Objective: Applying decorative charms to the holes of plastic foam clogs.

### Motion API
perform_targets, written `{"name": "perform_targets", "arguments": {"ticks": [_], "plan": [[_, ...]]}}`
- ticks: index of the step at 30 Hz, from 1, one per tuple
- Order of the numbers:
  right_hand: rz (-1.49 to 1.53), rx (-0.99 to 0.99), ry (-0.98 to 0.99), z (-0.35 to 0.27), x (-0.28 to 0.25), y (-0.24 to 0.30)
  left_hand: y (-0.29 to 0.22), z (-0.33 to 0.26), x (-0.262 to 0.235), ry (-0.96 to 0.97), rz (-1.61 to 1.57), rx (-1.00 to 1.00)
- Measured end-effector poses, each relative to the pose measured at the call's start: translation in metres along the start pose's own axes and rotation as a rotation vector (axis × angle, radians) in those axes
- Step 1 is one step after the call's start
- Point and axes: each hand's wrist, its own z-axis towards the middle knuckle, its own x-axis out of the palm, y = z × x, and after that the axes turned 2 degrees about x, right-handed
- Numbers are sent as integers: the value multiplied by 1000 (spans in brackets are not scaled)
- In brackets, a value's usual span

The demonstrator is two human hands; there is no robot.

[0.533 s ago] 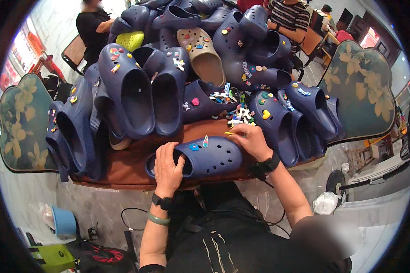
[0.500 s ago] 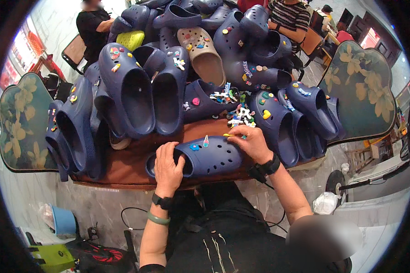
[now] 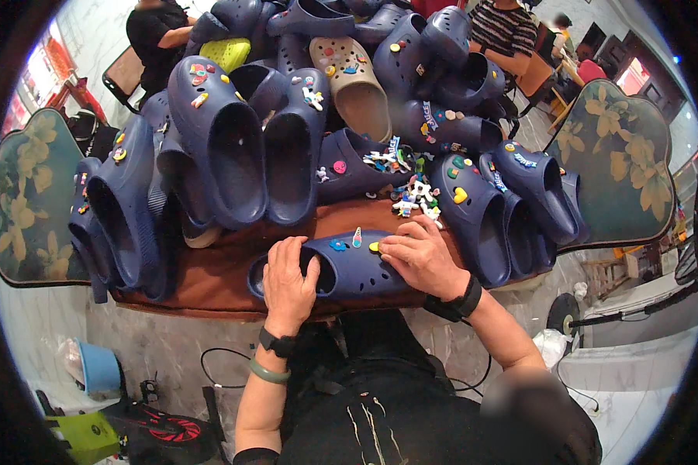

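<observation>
A navy foam clog lies sideways on the brown table in front of me. My left hand grips its heel end, fingers over the opening. My right hand rests on the toe end, fingertips pressing a small yellow charm onto the upper. A blue charm and a striped charm sit on the upper beside it. A heap of small colourful charms lies just beyond my right hand.
Many navy clogs, one beige clog and a yellow-green one are piled across the table. Floral-cushioned chairs flank both sides. People sit at the back. A blue bucket and cables lie on the floor.
My right hand has come down from the charm pile onto the clog's toe with the yellow charm. My left hand stays on the heel.
</observation>
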Motion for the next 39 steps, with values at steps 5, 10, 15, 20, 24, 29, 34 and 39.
{"name": "perform_targets", "arguments": {"ticks": [5,10,15,20,24,29,34,39], "plan": [[-268,-60,89,-6,3,14,-3,3,0,-17,15,29],[-113,-2,39,-6,5,2,-1,2,0,-20,17,34],[245,134,160,14,-10,-17,-1,0,-2,-40,-47,31],[422,167,207,14,-4,-29,-5,1,-3,-60,-77,43],[282,113,128,10,-2,-26,-2,0,-3,-63,-74,64],[-62,-49,184,18,-5,-16,0,0,1,-75,-11,90],[482,514,799,68,-14,-36,0,-1,1,-69,27,75],[480,449,986,75,10,-66,-3,4,4,-67,9,67]]}}
